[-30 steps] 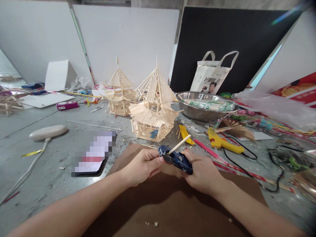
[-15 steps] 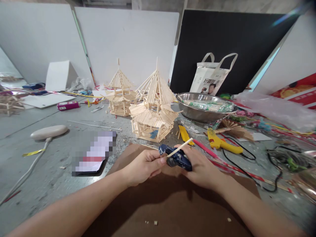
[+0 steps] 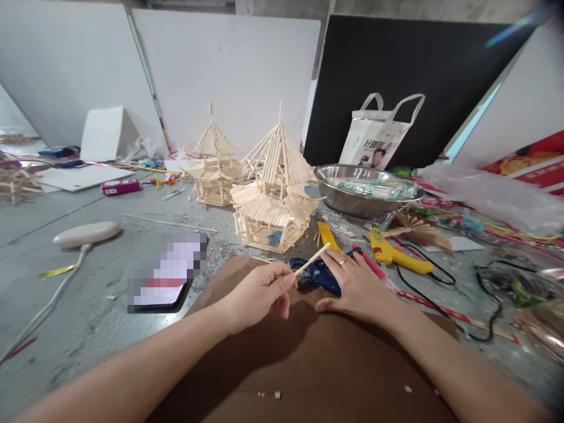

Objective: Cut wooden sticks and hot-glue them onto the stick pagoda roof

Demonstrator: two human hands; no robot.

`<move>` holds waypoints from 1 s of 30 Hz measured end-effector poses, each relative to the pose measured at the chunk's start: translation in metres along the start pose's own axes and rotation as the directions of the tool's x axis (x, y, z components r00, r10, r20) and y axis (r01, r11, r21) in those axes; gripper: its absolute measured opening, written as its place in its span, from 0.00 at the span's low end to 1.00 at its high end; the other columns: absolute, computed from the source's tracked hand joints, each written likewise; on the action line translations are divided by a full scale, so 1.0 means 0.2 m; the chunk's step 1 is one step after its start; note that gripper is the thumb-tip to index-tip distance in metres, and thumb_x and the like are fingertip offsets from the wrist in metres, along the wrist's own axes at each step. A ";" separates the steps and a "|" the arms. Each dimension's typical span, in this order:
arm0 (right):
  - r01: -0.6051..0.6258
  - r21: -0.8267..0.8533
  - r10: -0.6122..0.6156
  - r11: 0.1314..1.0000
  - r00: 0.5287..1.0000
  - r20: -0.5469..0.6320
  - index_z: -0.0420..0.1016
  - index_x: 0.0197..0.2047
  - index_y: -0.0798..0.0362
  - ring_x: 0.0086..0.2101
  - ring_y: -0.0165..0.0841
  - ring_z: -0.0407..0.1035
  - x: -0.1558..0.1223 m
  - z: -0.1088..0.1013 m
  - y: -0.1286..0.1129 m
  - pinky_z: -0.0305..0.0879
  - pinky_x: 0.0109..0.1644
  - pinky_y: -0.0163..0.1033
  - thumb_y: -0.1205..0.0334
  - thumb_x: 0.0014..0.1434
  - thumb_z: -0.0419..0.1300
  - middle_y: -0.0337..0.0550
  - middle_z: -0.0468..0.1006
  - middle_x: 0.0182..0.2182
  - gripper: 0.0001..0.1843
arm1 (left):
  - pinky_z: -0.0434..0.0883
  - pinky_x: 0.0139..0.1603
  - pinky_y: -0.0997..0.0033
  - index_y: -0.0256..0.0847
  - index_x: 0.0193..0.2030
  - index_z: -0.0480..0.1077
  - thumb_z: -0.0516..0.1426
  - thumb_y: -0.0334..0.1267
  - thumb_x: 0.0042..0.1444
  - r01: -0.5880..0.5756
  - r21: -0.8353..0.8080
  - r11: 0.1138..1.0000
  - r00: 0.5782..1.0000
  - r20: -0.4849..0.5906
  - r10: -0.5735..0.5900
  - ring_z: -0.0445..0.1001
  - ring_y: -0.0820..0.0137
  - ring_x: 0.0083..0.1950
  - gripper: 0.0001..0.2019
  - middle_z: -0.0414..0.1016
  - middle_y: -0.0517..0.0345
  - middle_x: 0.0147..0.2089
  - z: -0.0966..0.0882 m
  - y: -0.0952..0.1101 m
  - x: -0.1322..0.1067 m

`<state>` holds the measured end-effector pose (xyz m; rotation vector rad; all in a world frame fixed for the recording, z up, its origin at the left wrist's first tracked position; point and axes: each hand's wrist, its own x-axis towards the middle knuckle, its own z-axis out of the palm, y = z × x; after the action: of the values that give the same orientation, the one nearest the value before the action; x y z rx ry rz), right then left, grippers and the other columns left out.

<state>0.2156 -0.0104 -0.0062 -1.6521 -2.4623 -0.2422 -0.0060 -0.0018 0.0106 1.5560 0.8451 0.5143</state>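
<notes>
The left hand (image 3: 264, 294) has its grip clamped on a thin wooden stick (image 3: 312, 260), which slants up to the right. The right hand's (image 3: 359, 288) grip is apart, fingers spread over the blue hand tool (image 3: 325, 278). Beyond them, a stick pavilion (image 3: 264, 208) stands on the worktop (image 3: 101, 276).

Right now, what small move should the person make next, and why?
Perhaps lift the right hand off the blue tool: it looks spread over the tool rather than wrapped around it, while the left hand pinches the pale stick.
</notes>
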 end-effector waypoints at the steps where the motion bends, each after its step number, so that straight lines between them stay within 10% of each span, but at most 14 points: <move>1: 0.000 -0.013 0.000 1.000 1.000 -0.024 0.64 0.50 0.58 0.46 0.43 0.61 0.00 -0.02 -0.01 0.54 0.47 0.47 0.39 0.47 0.51 0.55 0.68 0.46 0.35 | 0.51 0.19 0.80 0.38 0.31 0.60 0.44 0.46 0.55 -0.026 0.089 0.996 0.998 -0.053 0.031 0.54 0.80 0.18 0.14 0.65 0.64 0.20 0.00 0.00 0.00; 5: 0.052 -0.069 -0.067 0.996 0.969 -0.238 0.70 0.27 0.54 0.34 0.33 0.64 -0.03 -0.10 -0.09 0.56 0.40 0.39 0.57 0.58 0.47 0.44 0.73 0.28 0.16 | 0.55 0.24 0.78 0.37 0.24 0.61 0.44 0.43 0.55 -0.067 0.380 0.922 0.976 -0.169 0.140 0.58 0.78 0.23 0.15 0.62 0.63 0.20 0.01 0.01 0.00; 9: 0.226 -0.104 -0.249 0.969 0.878 -0.408 0.70 0.40 0.52 0.45 0.36 0.59 -0.05 -0.14 -0.20 0.50 0.50 0.43 0.63 0.56 0.51 0.44 0.73 0.39 0.10 | 0.53 0.24 0.77 0.38 0.24 0.61 0.44 0.43 0.55 -0.073 0.501 0.862 0.975 -0.146 0.168 0.56 0.77 0.23 0.14 0.62 0.63 0.21 0.04 0.01 -0.01; 30: 0.213 0.009 -0.204 0.977 0.946 -0.251 0.66 0.27 0.56 0.28 0.32 0.53 -0.03 -0.07 -0.27 0.47 0.34 0.39 0.68 0.56 0.47 0.43 0.65 0.24 0.10 | 0.51 0.23 0.76 0.39 0.22 0.57 0.43 0.41 0.55 -0.030 0.666 0.745 0.960 -0.188 0.208 0.55 0.77 0.21 0.14 0.62 0.61 0.19 0.10 -0.07 -0.02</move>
<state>0.1694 -0.0398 0.0034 -1.2583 -2.4302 -0.4030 0.0042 -0.0176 -0.0067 2.2448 1.2147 0.5439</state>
